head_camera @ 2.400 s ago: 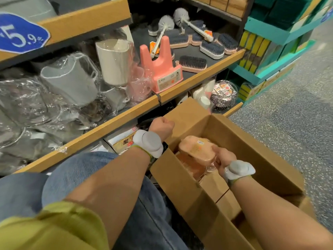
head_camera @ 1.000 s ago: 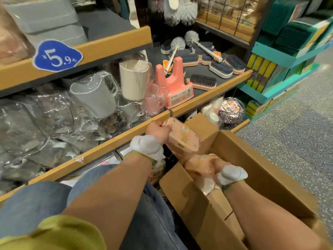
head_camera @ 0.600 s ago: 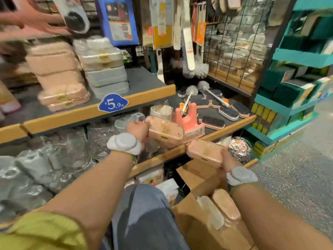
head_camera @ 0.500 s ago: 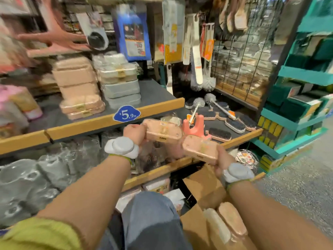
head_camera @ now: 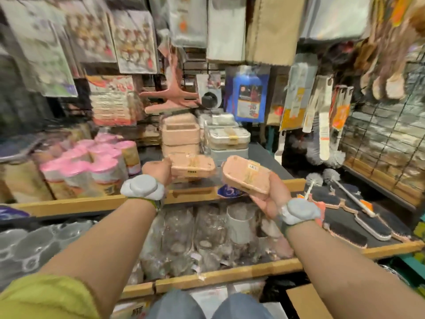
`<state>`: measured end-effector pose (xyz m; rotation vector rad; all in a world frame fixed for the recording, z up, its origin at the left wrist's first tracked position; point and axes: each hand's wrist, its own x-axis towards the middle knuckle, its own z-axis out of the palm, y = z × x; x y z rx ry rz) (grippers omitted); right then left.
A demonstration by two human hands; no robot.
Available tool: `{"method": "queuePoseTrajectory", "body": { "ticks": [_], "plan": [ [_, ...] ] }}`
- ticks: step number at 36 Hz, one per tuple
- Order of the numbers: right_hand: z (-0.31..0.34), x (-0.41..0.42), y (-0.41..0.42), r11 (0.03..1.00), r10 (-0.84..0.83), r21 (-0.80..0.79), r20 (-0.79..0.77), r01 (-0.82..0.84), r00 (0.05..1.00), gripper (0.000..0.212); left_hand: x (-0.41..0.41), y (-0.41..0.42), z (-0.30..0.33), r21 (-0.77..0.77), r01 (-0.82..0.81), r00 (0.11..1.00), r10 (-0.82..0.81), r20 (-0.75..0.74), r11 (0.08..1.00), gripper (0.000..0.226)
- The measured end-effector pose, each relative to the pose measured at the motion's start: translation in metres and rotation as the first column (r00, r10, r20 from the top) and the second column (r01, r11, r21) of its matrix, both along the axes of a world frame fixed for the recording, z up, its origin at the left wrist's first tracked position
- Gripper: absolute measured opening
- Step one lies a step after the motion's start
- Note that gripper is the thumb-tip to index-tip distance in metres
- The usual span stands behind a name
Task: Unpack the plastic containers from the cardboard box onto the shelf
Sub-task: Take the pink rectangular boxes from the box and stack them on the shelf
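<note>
Head view, blurry from motion. Left hand grips one end of a pink plastic container, fingers curled round it, held flat and level over the front edge of the upper shelf. Right hand holds a second pink container from below, palm up, fingers wrapped under its near edge; this one is tilted, label side up. The two containers are near each other, not touching. Both lids look closed; contents cannot be told.

Behind them on the upper shelf stands a stack of pink containers, with a stack of grey-white containers just beside it on the right. Left of the stacks, a cluster of pink-topped wrapped rolls.

Lower shelf carries clear-wrapped cups and jugs, too blurred to sort. Scrub brushes lie on it at right.

Only a corner of the cardboard box shows at bottom right; its inside is out of view. Grey wrist devices on both wrists, left and right.
</note>
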<state>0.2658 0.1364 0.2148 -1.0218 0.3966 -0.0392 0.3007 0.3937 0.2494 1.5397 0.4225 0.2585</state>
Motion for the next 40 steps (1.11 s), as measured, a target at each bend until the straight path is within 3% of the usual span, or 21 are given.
{"method": "queuePoseTrajectory", "body": {
  "ticks": [3, 7, 10, 14, 20, 25, 29, 32, 34, 40],
  "plan": [
    [0.015, 0.021, 0.022, 0.999, -0.015, 0.050, 0.004, 0.015, 1.000, 0.020, 0.022, 0.020, -0.004, -0.015, -0.063, 0.998, 0.062, -0.020, 0.998, 0.024],
    [0.026, 0.050, 0.048, 0.995, 0.027, 0.096, 0.028, -0.030, 0.999, 0.023, 0.072, 0.048, -0.033, 0.070, -0.033, 0.998, 0.037, -0.051, 0.997, 0.056],
    [0.031, 0.068, 0.066, 0.991, 0.087, 0.103, 0.044, -0.091, 0.995, 0.024, 0.075, 0.047, -0.030, 0.141, -0.059, 0.991, 0.075, -0.108, 0.988, 0.041],
    [0.033, 0.095, 0.093, 0.978, 0.173, 0.112, 0.052, -0.178, 0.983, 0.017, 0.090, 0.049, -0.034, 0.089, -0.047, 0.996, 0.053, -0.072, 0.995, 0.059],
    [0.021, 0.124, 0.121, 0.969, 0.205, 0.123, 0.090, -0.215, 0.975, 0.028, 0.099, 0.040, -0.038, 0.117, -0.093, 0.992, 0.102, -0.068, 0.989, 0.040],
    [0.014, 0.134, 0.132, 0.973, 0.203, 0.087, 0.125, -0.214, 0.971, 0.037, 0.095, 0.033, -0.030, 0.175, -0.122, 0.985, 0.141, -0.100, 0.977, 0.053],
    [0.002, 0.140, 0.137, 0.985, 0.165, -0.073, 0.115, -0.157, 0.980, 0.037, 0.098, 0.031, -0.031, 0.241, -0.084, 0.986, 0.115, -0.117, 0.967, 0.057],
    [-0.006, 0.141, 0.136, 0.947, 0.171, -0.291, 0.090, -0.138, 0.981, 0.050, 0.098, 0.029, -0.032, 0.218, -0.053, 0.983, 0.089, -0.159, 0.975, 0.059],
    [-0.011, 0.142, 0.136, 0.916, 0.173, -0.382, 0.094, -0.125, 0.980, 0.046, 0.095, 0.026, -0.033, 0.201, -0.034, 0.985, 0.067, -0.159, 0.979, 0.059],
    [-0.018, 0.144, 0.137, 0.874, 0.149, -0.482, 0.136, -0.066, 0.979, 0.031, 0.093, 0.020, -0.031, 0.147, 0.021, 0.989, 0.001, -0.150, 0.989, 0.057]
  ]
}}
